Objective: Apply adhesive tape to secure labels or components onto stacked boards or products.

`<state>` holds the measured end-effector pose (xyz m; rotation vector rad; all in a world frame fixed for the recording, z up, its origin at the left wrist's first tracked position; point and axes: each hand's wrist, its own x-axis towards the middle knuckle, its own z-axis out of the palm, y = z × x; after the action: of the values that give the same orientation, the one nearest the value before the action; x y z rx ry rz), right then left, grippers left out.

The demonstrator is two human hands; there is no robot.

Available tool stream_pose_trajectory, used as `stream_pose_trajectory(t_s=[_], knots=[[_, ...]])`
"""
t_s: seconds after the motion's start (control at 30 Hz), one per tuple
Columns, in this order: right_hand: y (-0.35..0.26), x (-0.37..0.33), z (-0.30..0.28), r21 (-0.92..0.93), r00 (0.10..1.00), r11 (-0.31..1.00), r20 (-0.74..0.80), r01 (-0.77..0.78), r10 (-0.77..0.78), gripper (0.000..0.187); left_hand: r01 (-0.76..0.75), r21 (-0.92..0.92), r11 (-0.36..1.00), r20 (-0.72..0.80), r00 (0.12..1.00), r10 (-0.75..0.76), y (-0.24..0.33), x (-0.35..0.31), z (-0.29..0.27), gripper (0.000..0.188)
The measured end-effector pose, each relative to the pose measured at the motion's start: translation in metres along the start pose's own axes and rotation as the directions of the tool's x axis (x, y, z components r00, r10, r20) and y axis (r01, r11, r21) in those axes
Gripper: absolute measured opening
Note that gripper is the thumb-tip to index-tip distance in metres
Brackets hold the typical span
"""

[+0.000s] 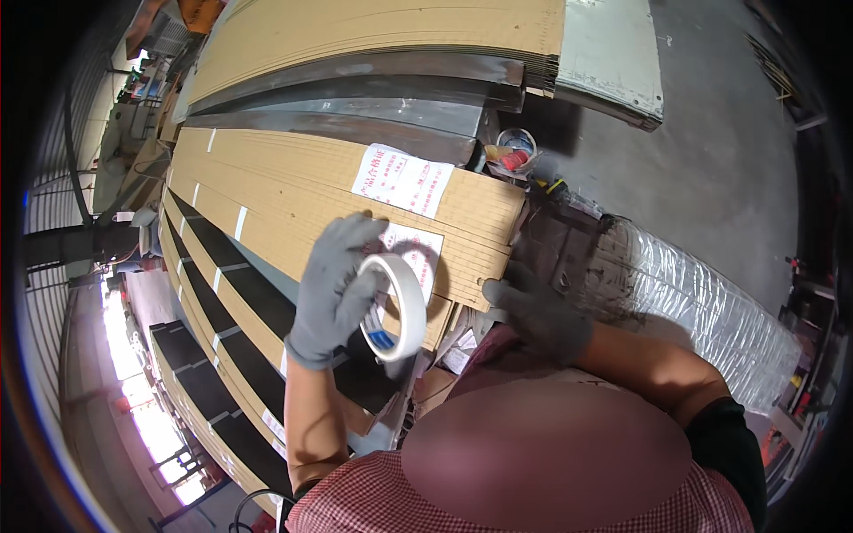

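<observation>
My left hand point(333, 289), in a grey glove, grips a roll of white tape point(410, 306) by its near side. The roll is tilted, and a blue patch shows on its inner core. That hand's fingertips reach over a white label with red print point(424, 253) on the end of a long brown cardboard package point(293, 182). A second printed label point(404, 180) lies just beyond it. My right hand point(538, 311), gloved in darker grey, has its fingers stretched toward the package's near right corner, at the edge; some fingers are in shadow.
Long strapped packages point(235, 311) fan out at the left. Dark metal profiles point(355, 80) and a flat cardboard stack point(382, 31) lie beyond. A small tub point(517, 147) holding something red stands past the package end. A film-wrapped bundle point(711, 302) is at the right.
</observation>
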<state>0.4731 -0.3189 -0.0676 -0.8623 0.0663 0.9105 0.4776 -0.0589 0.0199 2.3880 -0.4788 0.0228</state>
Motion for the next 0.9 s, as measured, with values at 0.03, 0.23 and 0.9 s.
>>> stream_pose_trajectory(t_s=[0.03, 0.23, 0.9], knots=[[0.004, 0.001, -0.003, 0.006, 1.000, 1.000, -0.001, 0.004, -0.004, 0.065, -0.023, 0.021, 1.000, -0.023, 0.999, 0.023, -0.007, 0.005, -0.005, 0.016], [0.008, 0.002, -0.001, 0.082, 1.000, 0.997, 0.002, 0.012, -0.012, 0.064, -0.040, 0.114, 0.993, 0.061, 0.998, 0.033, -0.036, 0.015, -0.022, 0.016], [0.000, -0.002, 0.004, 0.030, 0.996, 0.999, -0.092, -0.013, 0.016, 0.052, 0.004, 0.050, 0.999, 0.328, 0.944, -0.020, -0.033, 0.057, -0.045, 0.022]])
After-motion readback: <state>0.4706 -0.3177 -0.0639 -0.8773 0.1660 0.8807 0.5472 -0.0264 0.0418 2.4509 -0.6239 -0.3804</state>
